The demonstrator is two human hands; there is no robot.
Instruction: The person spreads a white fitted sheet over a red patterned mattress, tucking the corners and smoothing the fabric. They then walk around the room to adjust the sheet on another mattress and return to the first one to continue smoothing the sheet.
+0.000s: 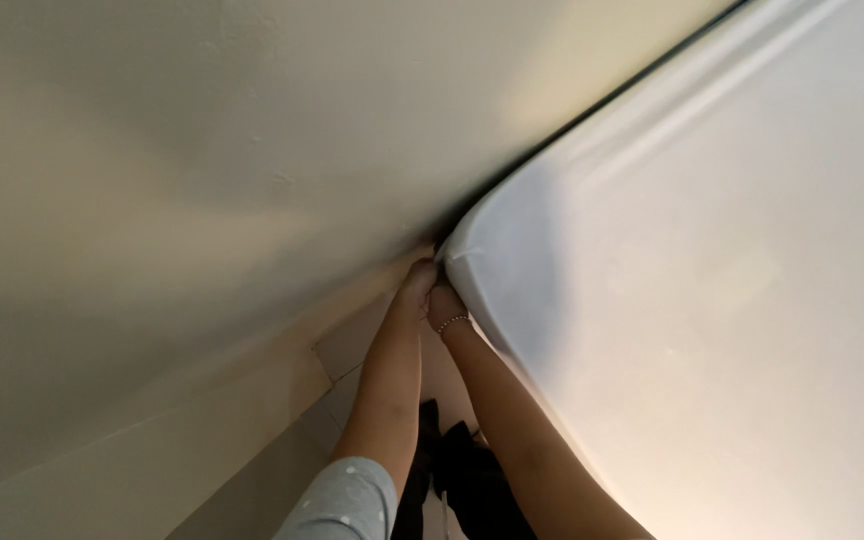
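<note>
A mattress covered in a white fitted sheet (pixel 712 300) fills the right side of the head view. Its corner (pixel 472 255) sits close to a cream wall. Both my hands reach down to that corner. My left hand (pixel 418 285) is closed around the sheet's edge at the corner, low against the wall. My right hand (pixel 445 302), with a thin bracelet on the wrist, grips the sheet just beneath the corner. The fingers of both hands are partly hidden under the fabric.
A cream wall (pixel 172 180) runs along the left and meets the mattress at a narrow dark gap (pixel 592 110). Pale floor tiles (pixel 347 350) show below the hands, with dark cloth (pixel 472 480) lying on the floor near my arms.
</note>
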